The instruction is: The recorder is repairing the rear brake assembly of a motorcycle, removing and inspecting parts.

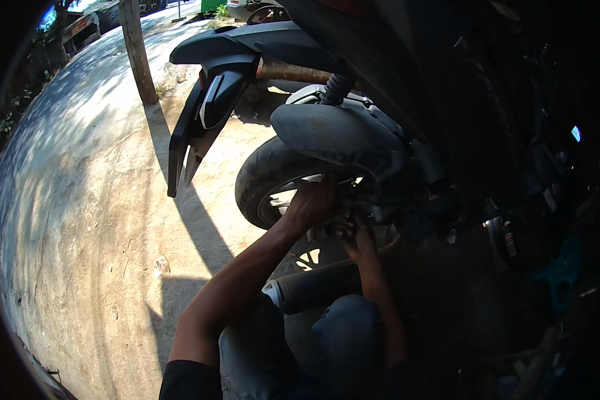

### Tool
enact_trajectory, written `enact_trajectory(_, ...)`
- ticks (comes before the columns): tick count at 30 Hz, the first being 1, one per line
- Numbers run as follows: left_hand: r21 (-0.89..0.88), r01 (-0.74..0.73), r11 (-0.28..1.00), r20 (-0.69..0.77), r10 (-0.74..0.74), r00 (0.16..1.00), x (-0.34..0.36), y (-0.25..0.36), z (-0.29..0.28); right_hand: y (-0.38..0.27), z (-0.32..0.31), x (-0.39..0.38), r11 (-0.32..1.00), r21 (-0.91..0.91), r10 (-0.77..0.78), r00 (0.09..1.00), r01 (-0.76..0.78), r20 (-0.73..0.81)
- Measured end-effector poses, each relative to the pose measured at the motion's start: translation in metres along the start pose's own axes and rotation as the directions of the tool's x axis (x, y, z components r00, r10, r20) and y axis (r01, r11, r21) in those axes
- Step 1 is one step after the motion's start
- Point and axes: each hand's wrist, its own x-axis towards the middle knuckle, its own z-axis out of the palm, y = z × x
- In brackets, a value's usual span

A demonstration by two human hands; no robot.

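Observation:
I sit beside the rear wheel of a scooter, both arms stretched to its hub. My left hand (311, 203) is at the wheel's centre, in front of the spokes, with its fingers bent inward and mostly lost in shadow. Just below and to the right, my right hand (359, 240) has its fingers curled up against the dark parts by the axle. What either hand grips is too dark to make out. The tyre (252, 179) curves round to the left under a dusty grey mudguard (330, 130). A coiled shock absorber (337, 89) rises above it.
A dark exhaust muffler (323, 287) lies between my knees and the wheel. The scooter's tail piece (203, 113) juts out at upper left. Beyond it a wooden post (137, 53) stands on sunlit dirt ground (100, 220). Deep shadow covers the right side.

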Motion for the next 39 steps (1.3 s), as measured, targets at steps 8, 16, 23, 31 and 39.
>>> enact_trajectory(8, 0.068, -0.039, 0.997, 0.056, 0.035, 0.998, 0.005, 0.007, -0.015, -0.005, -0.013, 0.008, 0.603, -0.749, -0.373, 0.927, 0.275, 0.041)
enact_trajectory(16, 0.032, 0.021, 0.999, 0.104, -0.024, 0.994, 0.007, 0.006, -0.017, -0.006, -0.018, 0.010, 0.993, -0.077, -0.084, 0.996, 0.086, 0.026)
enact_trajectory(23, -0.039, 0.002, 0.999, 0.086, 0.001, 0.996, 0.005, 0.007, -0.020, 0.003, -0.016, 0.013, -0.299, -0.842, -0.718, 0.475, 0.449, 0.508)
enact_trajectory(31, -0.047, 0.019, 0.999, 0.027, -0.018, 0.999, 0.004, 0.005, -0.015, 0.004, -0.023, 0.010, 0.995, -0.074, -0.059, 0.996, 0.064, 0.071)
enact_trajectory(39, 0.000, 0.032, 0.999, 0.086, -0.032, 0.996, 0.005, 0.005, -0.016, 0.002, -0.016, 0.010, 0.620, -0.706, -0.439, 0.897, 0.343, 0.050)
